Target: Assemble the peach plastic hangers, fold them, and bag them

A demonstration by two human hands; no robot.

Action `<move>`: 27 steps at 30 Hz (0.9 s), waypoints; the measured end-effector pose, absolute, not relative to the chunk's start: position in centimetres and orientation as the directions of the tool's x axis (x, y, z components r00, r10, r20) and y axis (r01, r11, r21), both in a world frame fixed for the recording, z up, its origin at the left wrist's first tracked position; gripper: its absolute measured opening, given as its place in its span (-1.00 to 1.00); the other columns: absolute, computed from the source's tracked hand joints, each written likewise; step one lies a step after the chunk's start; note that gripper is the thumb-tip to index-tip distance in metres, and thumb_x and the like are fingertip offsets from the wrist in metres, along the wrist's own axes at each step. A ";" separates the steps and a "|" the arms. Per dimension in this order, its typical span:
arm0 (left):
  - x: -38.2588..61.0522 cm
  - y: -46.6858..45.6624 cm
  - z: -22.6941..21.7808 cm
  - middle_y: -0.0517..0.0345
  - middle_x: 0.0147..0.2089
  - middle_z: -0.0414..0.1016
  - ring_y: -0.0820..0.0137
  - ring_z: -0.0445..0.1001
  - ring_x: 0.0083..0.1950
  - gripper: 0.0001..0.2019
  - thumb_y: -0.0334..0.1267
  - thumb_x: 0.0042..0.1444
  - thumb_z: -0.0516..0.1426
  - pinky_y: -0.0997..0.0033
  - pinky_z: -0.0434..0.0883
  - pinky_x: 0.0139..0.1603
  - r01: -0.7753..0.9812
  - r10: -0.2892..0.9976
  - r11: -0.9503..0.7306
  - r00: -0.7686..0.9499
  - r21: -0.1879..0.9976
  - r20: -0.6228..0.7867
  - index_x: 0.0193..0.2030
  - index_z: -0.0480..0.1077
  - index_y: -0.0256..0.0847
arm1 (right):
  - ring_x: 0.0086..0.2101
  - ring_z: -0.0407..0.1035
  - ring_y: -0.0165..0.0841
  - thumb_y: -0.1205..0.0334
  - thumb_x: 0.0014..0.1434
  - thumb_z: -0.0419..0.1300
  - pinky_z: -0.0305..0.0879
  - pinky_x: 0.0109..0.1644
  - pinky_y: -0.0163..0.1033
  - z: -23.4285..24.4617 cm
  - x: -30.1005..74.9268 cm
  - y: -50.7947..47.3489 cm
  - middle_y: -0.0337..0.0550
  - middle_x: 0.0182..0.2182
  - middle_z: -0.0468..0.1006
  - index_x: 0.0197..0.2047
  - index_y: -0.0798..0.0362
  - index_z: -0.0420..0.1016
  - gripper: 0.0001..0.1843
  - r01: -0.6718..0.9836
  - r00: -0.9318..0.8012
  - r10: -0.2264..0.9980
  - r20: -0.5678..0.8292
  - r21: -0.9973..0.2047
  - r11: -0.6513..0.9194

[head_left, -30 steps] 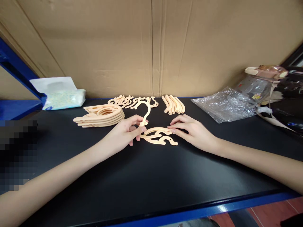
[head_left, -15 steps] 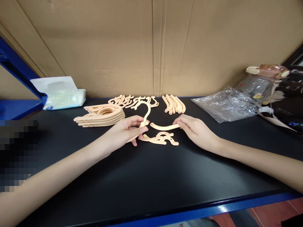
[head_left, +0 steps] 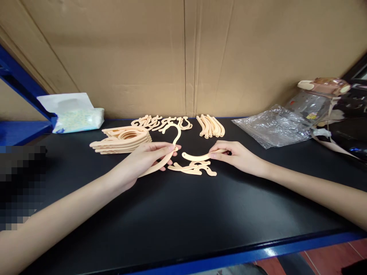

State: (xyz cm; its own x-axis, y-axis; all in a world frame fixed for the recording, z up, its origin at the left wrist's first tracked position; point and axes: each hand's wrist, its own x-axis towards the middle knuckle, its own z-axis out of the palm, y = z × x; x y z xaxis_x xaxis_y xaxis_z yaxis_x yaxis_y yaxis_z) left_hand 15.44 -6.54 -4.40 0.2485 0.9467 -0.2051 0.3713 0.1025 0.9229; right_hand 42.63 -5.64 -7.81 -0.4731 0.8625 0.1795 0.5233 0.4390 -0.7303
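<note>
Lifted since a second ago: one curved strip [head_left: 196, 157], pinched by the right hand [head_left: 236, 156] — left hand [head_left: 149, 156] gripping a hook [head_left: 179, 134] — above a black tabletop [head_left: 183, 217], cardboard [head_left: 129, 57] behind.

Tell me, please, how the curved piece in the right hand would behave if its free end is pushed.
The curved piece is probably stiff: its free end sticks out from the right hand without visible sag. It seems light, since a pinch holds it. A push might swivel it, as it is gripped only toward one end.
</note>
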 end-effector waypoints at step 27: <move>15.7 -6.9 -3.7 0.10 -0.21 0.64 0.28 0.56 -0.09 -0.69 0.01 0.13 0.17 0.41 0.50 -0.17 0.421 0.797 0.063 0.525 0.905 -0.300 -0.06 0.57 -0.03 | -0.33 0.40 -0.36 -0.02 0.14 0.25 0.28 -0.22 -0.24 -7.7 42.7 -5.3 -0.19 -0.35 0.53 -0.28 0.06 0.57 -0.70 0.421 -0.494 0.849 0.185 -0.804 0.420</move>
